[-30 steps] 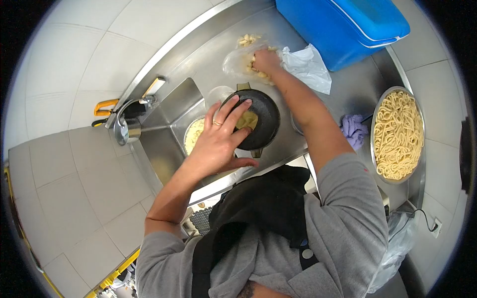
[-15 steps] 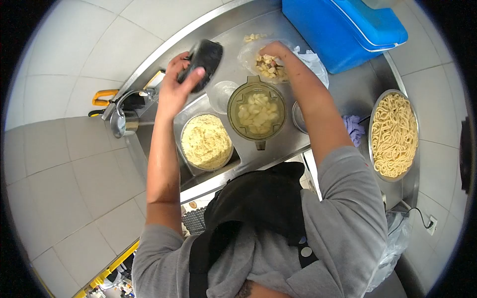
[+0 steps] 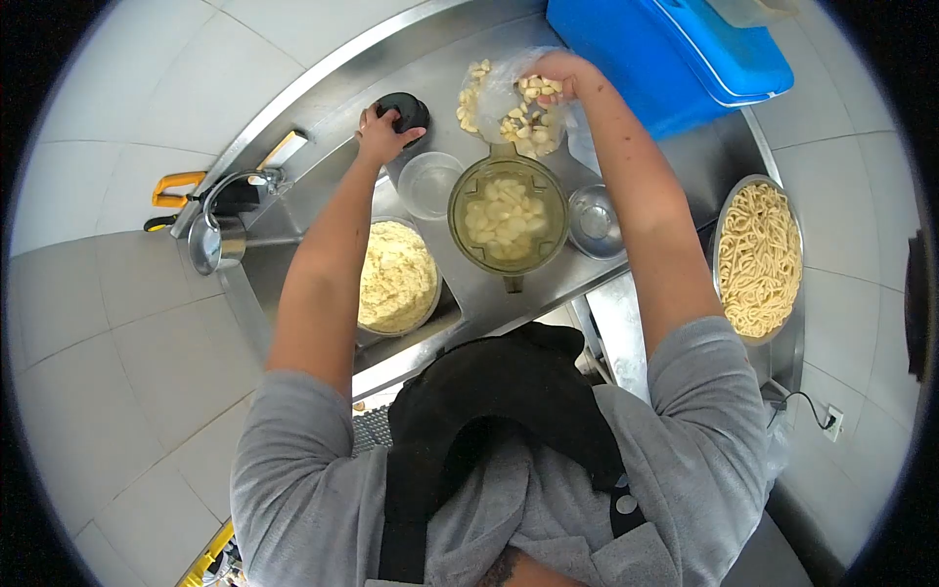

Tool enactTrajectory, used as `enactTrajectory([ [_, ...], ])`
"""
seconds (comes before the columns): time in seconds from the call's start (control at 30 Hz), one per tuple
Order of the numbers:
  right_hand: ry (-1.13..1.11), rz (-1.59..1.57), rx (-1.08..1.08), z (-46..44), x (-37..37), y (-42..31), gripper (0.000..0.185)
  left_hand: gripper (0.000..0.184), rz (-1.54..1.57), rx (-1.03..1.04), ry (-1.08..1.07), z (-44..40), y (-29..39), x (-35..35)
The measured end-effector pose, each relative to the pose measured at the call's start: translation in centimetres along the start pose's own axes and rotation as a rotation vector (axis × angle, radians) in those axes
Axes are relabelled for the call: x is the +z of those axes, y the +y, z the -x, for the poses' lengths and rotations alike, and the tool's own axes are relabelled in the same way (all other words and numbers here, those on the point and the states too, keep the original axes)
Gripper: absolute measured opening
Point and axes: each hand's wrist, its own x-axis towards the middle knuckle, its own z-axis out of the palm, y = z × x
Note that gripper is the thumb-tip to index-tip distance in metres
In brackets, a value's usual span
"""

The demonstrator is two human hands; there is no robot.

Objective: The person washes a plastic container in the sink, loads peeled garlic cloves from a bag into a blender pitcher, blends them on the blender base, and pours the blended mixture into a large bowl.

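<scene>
My left hand (image 3: 385,136) grips a round black lid (image 3: 403,106), which is down at the steel counter behind the sink. At the back, my right hand (image 3: 556,74) reaches into a clear plastic bag (image 3: 501,74) of peeled garlic cloves. Its fingers curl around a few garlic cloves (image 3: 537,87), while more lie in the bag below. Between my arms stands a blender jar (image 3: 460,235), seen from above without a cover, holding pale cloves in liquid. A clear round container (image 3: 430,184) sits just left of the jar.
A bowl of pale yellow crumbly food (image 3: 396,279) rests in the sink, partly behind my left forearm. To the right are a metal bowl (image 3: 595,223) and a large tray of thick noodles (image 3: 761,259). A blue cooler (image 3: 665,73) occupies the back right; a faucet (image 3: 223,186) rises at left.
My left hand has lowered the tilted black lid to the counter. My right hand has risen slightly within the bag and now has cloves at its fingers. Loose cloves have spread along the bag's left side.
</scene>
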Motion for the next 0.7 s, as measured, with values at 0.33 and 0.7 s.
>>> enactTrajectory([
  [0.33, 0.194, 0.067, -0.223, 1.0, -0.8, -2.8, 0.025, 0.066, 0.664, 0.218, -0.154, 0.6, 10.6, -5.6],
  [0.7, -0.065, -0.551, -0.358, 3.3, -4.2, 0.0, 0.03, 0.024, 1.021, -0.327, -0.248, -8.8, 12.4, -3.8],
])
